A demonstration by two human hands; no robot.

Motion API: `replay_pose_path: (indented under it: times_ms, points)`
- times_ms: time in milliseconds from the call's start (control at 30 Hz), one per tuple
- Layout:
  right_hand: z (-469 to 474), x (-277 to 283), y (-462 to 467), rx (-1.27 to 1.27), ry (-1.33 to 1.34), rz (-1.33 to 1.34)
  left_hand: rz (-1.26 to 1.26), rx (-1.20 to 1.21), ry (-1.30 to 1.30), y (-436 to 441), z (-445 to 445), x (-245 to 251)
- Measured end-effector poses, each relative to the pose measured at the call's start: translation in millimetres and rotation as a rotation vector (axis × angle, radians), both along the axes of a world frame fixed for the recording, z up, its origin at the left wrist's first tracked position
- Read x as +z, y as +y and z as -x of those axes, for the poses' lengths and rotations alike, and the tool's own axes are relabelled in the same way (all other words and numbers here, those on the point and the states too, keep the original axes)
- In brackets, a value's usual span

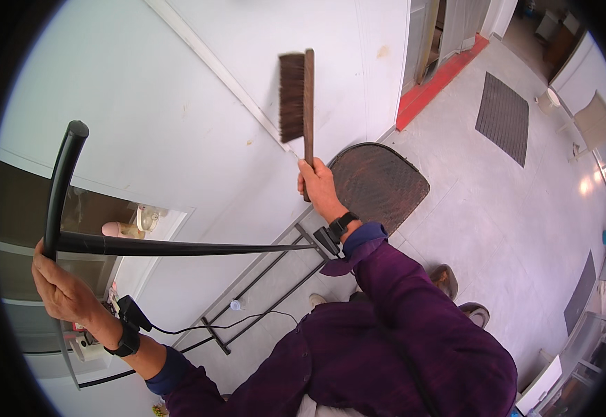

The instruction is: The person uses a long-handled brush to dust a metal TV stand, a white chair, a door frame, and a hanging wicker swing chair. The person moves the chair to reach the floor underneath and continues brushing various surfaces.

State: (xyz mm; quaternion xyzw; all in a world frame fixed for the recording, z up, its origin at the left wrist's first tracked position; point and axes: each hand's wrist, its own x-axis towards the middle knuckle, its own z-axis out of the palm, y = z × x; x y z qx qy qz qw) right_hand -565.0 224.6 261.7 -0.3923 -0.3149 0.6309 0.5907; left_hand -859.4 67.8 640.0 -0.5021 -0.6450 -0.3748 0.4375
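Observation:
My right hand (pixel 317 185) is closed around the wooden handle of a brush (pixel 308 104), whose dark bristles face left in front of the white wall. At the left, my left hand (pixel 66 286) holds the black tubular metal frame of a rack (pixel 178 247) near the joint of its upper bar. The rack's long bar runs from there to a foot beside my right wrist, and its lower bars stand on the floor. Both wrists carry black straps with small devices, and a cable hangs from the left one.
A dark woven mat or panel (pixel 381 182) lies against the wall's base. Left, a window opening (pixel 183 219) has small items on its sill. Grey floor mats (pixel 503 120), a red threshold (pixel 438 83) and a chair (pixel 595 122) are farther right. Shoes (pixel 443 281) stand on the floor behind my arm.

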Motion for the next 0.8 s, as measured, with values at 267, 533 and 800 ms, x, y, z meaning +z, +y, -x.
replay_pose_path:
  times_ms: [267,533,800]
  points:
    - [32.1,29.6,22.7,0.050,0.028,0.119,0.016,-0.046,-0.003,-14.0,-13.8,3.5]
    - [-9.2,-25.7,-10.4,-0.108,0.085,0.427,0.017,-0.091,0.137,-25.6,-0.7,4.3]
    - [-28.5,84.8,54.1,-0.099,0.017,-0.153,-0.007,-0.057,-0.001,-20.0,-2.1,3.5]
